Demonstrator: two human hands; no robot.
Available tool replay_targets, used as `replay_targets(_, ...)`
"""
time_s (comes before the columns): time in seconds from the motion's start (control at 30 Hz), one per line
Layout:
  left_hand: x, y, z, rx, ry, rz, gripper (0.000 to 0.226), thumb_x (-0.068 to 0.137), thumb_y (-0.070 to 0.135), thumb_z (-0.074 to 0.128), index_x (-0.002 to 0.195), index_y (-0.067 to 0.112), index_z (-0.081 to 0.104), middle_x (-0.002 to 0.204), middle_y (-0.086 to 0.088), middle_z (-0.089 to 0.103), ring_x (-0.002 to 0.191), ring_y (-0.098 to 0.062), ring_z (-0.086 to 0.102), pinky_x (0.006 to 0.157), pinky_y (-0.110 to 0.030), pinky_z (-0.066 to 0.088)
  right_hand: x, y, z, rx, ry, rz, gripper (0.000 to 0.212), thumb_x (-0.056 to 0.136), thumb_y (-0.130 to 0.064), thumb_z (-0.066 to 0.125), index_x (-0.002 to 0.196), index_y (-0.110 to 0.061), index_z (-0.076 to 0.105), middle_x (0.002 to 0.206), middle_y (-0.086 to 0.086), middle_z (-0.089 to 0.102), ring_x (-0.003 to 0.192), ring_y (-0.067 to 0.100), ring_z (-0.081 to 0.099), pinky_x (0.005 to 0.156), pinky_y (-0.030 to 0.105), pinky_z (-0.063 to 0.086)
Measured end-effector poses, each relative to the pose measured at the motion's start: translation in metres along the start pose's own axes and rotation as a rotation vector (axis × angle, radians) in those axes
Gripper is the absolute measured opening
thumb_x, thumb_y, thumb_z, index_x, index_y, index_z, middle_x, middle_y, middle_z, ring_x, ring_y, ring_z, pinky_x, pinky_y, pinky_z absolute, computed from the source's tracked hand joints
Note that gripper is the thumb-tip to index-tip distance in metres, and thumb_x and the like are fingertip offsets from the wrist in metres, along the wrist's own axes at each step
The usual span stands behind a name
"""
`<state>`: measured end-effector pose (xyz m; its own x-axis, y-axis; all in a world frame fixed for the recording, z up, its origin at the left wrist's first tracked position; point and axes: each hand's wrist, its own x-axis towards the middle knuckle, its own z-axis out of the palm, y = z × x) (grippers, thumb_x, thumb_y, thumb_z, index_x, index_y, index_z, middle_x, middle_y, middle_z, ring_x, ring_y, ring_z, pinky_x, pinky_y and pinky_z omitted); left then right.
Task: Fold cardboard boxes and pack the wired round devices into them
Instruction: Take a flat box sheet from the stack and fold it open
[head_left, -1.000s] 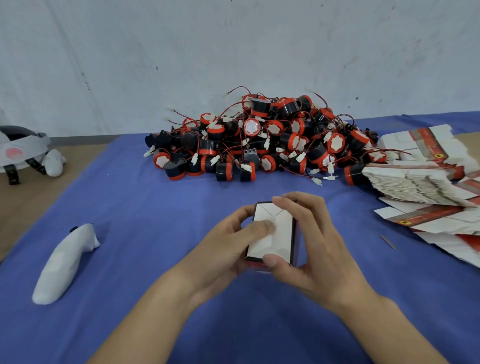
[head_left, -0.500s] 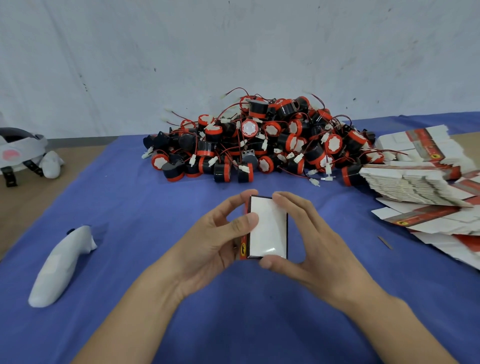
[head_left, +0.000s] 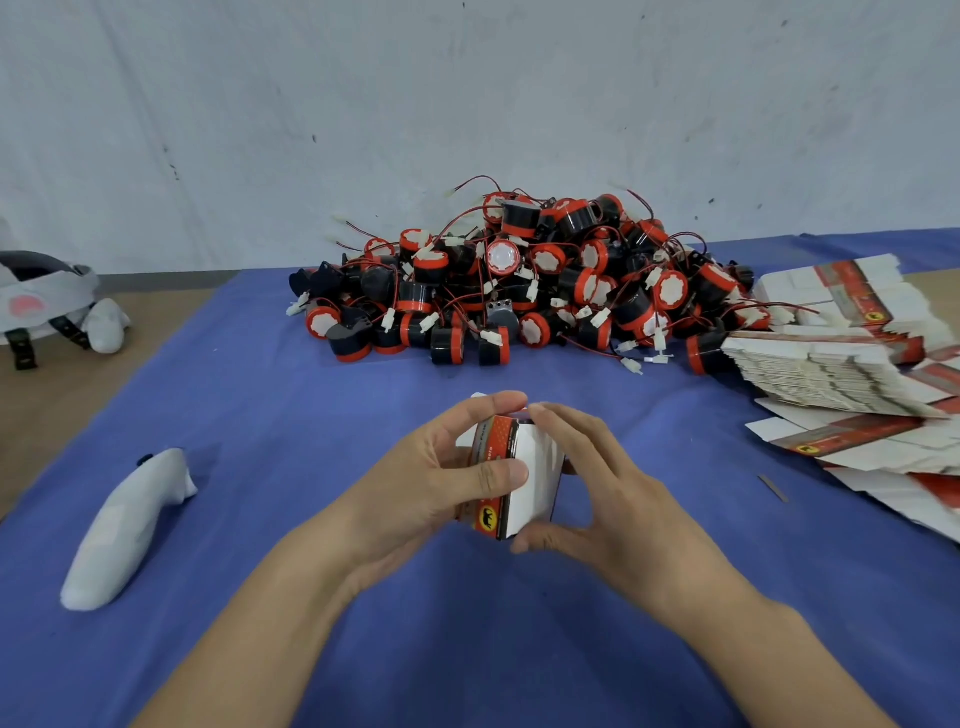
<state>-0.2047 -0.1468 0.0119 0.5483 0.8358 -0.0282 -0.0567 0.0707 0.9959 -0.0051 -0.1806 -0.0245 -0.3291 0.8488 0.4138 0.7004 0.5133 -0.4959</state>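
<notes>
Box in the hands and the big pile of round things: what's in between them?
Only bare blue cloth lies between the box and the pile of round devices, as the head view shows.

White controller (head_left: 124, 525) on blue cloth (head_left: 260, 415), white headset (head_left: 36, 296) far left on tan tabletop (head_left: 62, 400)

text: none legible | box (head_left: 543, 483): blurred lettering | yellow badge (head_left: 487, 517): black animal figure
</notes>
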Motion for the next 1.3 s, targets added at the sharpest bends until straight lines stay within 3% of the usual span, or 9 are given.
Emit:
replay_targets(0.2, 0.0005, -0.0027, -0.0005, 0.057, 0.006, 0.027, 0.048, 0.079, 0.021, 0.075, 0.120, 0.046, 0.065, 0.113, -0.005, 0.072, 0.100, -0.029, 0.070, 0.081, -0.036, 0.059, 0.0018, 0.0024, 0.0029, 0.061, -0.006, 0.052, 0.096, 0.072, -0.051, 0.081, 0.139, -0.062, 0.013, 0.139, -0.054, 0.010, 0.117, -0.017, 0.038, 0.074, -0.004, 0.036)
replay_targets(0.37, 0.0007, -0.0030, -0.0008, 0.115, 0.006, 0.048, 0.049, 0.081, 0.022, 0.079, 0.120, 0.046, 0.064, 0.112, 0.000, 0.072, 0.101, -0.024, 0.070, 0.082, -0.036, 0.059, 0.0016, 0.0040, 0.0058, 0.132, -0.006, 0.085, 0.096, 0.071, -0.047, 0.084, 0.133, -0.068, 0.014, 0.139, -0.051, 0.016, 0.109, -0.027, 0.044, 0.079, 0.002, 0.043)
replay_targets(0.47, 0.0002, -0.0026, -0.0008, 0.128, 0.009, 0.056, 0.047, 0.080, 0.022, 0.076, 0.120, 0.045, 0.064, 0.111, -0.001, 0.073, 0.097, -0.022, 0.071, 0.078, -0.032, 0.059, 0.0017, 0.0044, 0.0065, 0.161, 0.003, 0.087, 0.096, 0.071, -0.043, 0.086, 0.125, -0.079, 0.014, 0.137, -0.051, 0.019, 0.109, -0.027, 0.044, 0.079, 0.001, 0.043)
replay_targets(0.63, 0.0004, -0.0047, 0.0000, 0.167, 0.025, 0.080, 0.045, 0.086, 0.014, 0.073, 0.120, 0.042, 0.064, 0.110, 0.002, 0.073, 0.098, -0.018, 0.071, 0.073, -0.023, 0.056, 0.0022, 0.0072, 0.0084, 0.211, 0.047, 0.087, 0.095, 0.073, -0.032, 0.087, 0.118, -0.082, 0.019, 0.134, -0.047, 0.027, 0.110, -0.024, 0.046, 0.080, 0.001, 0.045)
replay_targets(0.93, 0.0001, -0.0044, -0.0036, 0.175, 0.002, 0.054, 0.046, 0.086, 0.012, 0.073, 0.124, 0.036, 0.063, 0.111, -0.003, 0.073, 0.098, -0.020, 0.071, 0.077, -0.025, 0.056, 0.0043, 0.0101, 0.0087, 0.219, 0.099, 0.087, 0.078, 0.081, -0.023, 0.081, 0.117, -0.074, 0.033, 0.132, -0.039, 0.039, 0.113, -0.013, 0.051, 0.085, 0.014, 0.047)
replay_targets(1.07, 0.0015, -0.0040, -0.0062, 0.138, -0.006, 0.047, 0.047, 0.083, 0.017, 0.076, 0.122, 0.040, 0.064, 0.115, -0.007, 0.071, 0.104, -0.029, 0.069, 0.087, -0.041, 0.059, 0.0067, 0.0090, 0.0057, 0.313, 0.144, 0.087, 0.071, 0.085, -0.016, 0.078, 0.117, -0.070, 0.044, 0.131, -0.034, 0.048, 0.117, -0.004, 0.053, 0.092, 0.012, 0.045)
replay_targets(1.17, 0.0022, -0.0035, -0.0064, 0.111, -0.008, 0.069, 0.045, 0.081, 0.020, 0.074, 0.121, 0.040, 0.064, 0.119, -0.009, 0.070, 0.106, -0.034, 0.067, 0.090, -0.047, 0.057, 0.0082, 0.0072, 0.0050, 0.466, 0.177, 0.097, 0.063, 0.089, -0.007, 0.073, 0.119, -0.060, 0.053, 0.129, -0.028, 0.054, 0.117, 0.001, 0.057, 0.094, 0.012, 0.045)
replay_targets(1.3, 0.0023, -0.0030, -0.0064, 0.066, -0.012, 0.094, 0.044, 0.083, 0.019, 0.073, 0.121, 0.038, 0.064, 0.119, -0.011, 0.069, 0.104, -0.034, 0.069, 0.083, -0.041, 0.059, 0.0072, 0.0031, 0.0089, 0.753, 0.136, 0.171, 0.055, 0.097, -0.002, 0.062, 0.121, -0.051, 0.056, 0.123, -0.019, 0.065, 0.105, 0.013, 0.068, 0.086, 0.026, 0.055)
